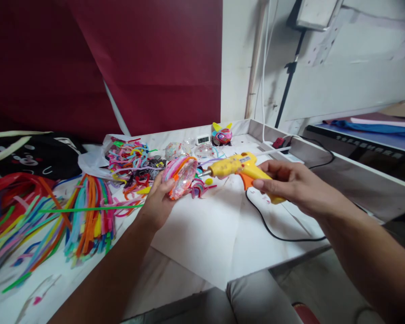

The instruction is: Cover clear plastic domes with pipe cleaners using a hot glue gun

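Observation:
My left hand (159,200) is closed around a clear ball wrapped in coloured pipe cleaners (180,176), held above the white table (202,234). My right hand (286,182) grips a yellow glue gun (240,168) with an orange trigger. The gun's nozzle points left and sits right at the ball's side. A black cord (273,227) runs from the gun across the white paper sheet (219,225).
Heaps of coloured pipe cleaners (54,216) cover the table's left side. More pipe cleaner bits (131,157), clear balls (175,149), a small digital clock (203,139) and a decorated ball (222,135) lie at the back. A black bag (33,155) is at far left, a power strip (283,144) at right.

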The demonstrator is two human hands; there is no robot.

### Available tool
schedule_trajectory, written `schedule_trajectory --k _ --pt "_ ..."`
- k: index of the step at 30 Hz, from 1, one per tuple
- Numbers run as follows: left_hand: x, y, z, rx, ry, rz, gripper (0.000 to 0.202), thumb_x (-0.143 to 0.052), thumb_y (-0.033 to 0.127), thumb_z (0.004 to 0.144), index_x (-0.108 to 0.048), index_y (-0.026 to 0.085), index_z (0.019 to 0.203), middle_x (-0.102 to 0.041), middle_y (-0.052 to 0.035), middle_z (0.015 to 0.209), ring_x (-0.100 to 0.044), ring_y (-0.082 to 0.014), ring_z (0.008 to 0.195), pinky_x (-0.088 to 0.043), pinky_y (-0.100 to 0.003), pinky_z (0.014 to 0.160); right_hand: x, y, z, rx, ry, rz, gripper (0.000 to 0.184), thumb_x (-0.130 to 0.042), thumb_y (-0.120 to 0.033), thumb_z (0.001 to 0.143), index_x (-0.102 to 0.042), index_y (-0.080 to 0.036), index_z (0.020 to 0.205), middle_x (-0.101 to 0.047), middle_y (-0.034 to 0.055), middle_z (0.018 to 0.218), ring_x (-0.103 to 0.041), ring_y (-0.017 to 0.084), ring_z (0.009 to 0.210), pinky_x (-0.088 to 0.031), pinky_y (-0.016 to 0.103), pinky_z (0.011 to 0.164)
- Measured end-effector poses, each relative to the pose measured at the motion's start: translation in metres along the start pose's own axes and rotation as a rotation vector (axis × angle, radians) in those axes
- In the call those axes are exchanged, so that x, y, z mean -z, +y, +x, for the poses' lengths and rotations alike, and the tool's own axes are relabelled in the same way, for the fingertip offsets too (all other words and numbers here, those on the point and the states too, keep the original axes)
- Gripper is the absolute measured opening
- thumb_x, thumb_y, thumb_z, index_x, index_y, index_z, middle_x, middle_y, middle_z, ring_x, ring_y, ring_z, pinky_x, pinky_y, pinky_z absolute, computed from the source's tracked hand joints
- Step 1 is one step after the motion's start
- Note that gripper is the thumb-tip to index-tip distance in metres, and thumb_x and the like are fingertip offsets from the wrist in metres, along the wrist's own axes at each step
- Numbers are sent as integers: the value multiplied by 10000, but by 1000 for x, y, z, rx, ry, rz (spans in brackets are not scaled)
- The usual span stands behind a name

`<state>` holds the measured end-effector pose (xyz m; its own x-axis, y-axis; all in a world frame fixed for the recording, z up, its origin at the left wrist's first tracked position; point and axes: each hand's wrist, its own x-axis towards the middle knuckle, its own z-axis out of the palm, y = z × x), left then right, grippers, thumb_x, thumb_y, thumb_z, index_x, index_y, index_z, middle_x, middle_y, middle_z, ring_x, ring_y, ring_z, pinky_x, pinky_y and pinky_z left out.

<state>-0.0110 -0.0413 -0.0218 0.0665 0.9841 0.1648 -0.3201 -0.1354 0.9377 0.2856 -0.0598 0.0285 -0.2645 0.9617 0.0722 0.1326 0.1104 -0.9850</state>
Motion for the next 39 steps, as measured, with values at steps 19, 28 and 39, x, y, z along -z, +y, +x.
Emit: schedule_trajectory --k 19,28,39 --pt "-2 -1 0 13 91 -26 578 -718 332 744 -543 239 1287 -557 -101 1401 -479 -344 1320 -512 -473 974 -24 9 35 523 265 53 396 -825 -339 690 -558 -211 953 -667 20 870 -655 168 738 -516 258 575" --pt "-4 -3 0 22 157 0 546 -759 336 681 -556 246 1180 -588 -80 1323 -565 -304 1184 -563 -396 845 -22 48 54 469 344 -166 299 -737 -401 765 -623 -173 923 -680 35 845 -632 174 724 -498 279 602" --pt "-2 -4 2 -1 206 2 539 -777 317 673 -555 240 1158 -632 -75 1221 -606 -277 1114 -575 -368 808 -37 77 48 487 265 -230 229 -676 -380 810 -706 -169 896 -714 44 814 -651 187 702 -513 273 597"
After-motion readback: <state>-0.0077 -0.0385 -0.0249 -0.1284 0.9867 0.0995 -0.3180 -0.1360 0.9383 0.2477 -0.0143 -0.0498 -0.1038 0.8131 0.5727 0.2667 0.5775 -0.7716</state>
